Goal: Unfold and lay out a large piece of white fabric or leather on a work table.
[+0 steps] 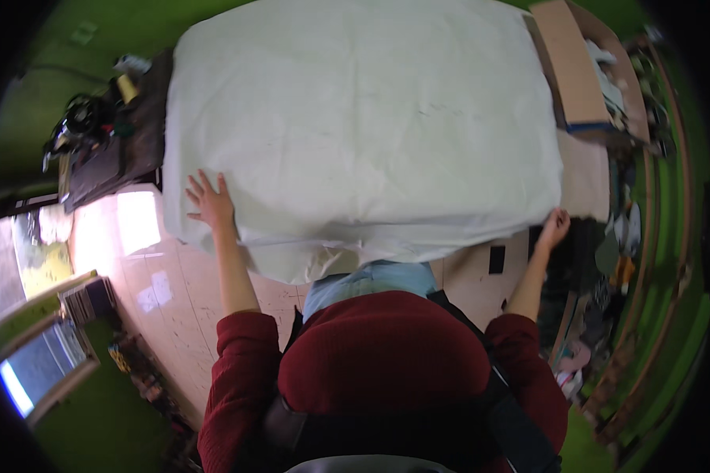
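A large pale fabric sheet (355, 118) lies spread over the table in front of me, lightly creased, its near edge hanging in loose folds by my waist. Flat on the sheet's near left part rests my left hand (213, 203), fingers spread wide. At the near right corner, my right hand (556, 227) has its fingers closed on the sheet's edge. The arms reach forward on both sides of my body, in dark red sleeves. What lies under the sheet is hidden.
An open cardboard box (572, 67) with things in it stands at the far right. Left of the sheet, a dark machine (87, 117) sits on a dark table (138, 138). Cluttered items line the right wall. Light tiled floor (189, 299) shows at lower left.
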Motion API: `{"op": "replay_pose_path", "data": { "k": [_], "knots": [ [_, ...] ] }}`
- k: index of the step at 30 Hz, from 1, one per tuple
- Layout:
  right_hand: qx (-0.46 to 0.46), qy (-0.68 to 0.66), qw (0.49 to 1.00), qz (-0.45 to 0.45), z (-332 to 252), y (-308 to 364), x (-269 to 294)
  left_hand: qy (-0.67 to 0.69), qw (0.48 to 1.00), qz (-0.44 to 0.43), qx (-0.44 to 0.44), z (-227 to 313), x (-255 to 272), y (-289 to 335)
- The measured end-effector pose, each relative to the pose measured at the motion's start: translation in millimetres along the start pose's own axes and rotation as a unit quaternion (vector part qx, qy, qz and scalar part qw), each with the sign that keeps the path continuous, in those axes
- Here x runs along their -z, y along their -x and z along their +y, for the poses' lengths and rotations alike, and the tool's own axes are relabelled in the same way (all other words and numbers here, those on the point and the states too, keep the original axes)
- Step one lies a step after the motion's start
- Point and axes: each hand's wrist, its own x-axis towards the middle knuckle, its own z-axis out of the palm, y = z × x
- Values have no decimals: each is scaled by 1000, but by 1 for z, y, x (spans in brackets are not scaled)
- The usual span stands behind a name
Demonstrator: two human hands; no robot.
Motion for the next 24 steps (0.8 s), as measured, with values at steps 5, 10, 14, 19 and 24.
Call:
{"op": "replay_pose_path", "data": {
  "k": [5, 10, 14, 19, 24],
  "knots": [
    [27, 51, 997, 51, -59, 107, -11, 10, 1000, -2, -16, 27, -4, 2],
    [-120, -103, 987, -6, -67, 194, -7, 134, 879, -52, -454, 163, 6, 121],
    [-278, -235, 930, -44, -76, 228, -18, 114, 788, -116, -594, 210, 8, 190],
    [-256, -258, 932, 4, -65, 184, -17, 111, 740, -77, -659, 207, -12, 197],
    [-262, -243, 934, 3, -68, 97, -4, 104, 743, -82, -656, 201, -14, 197]
  ]
}}
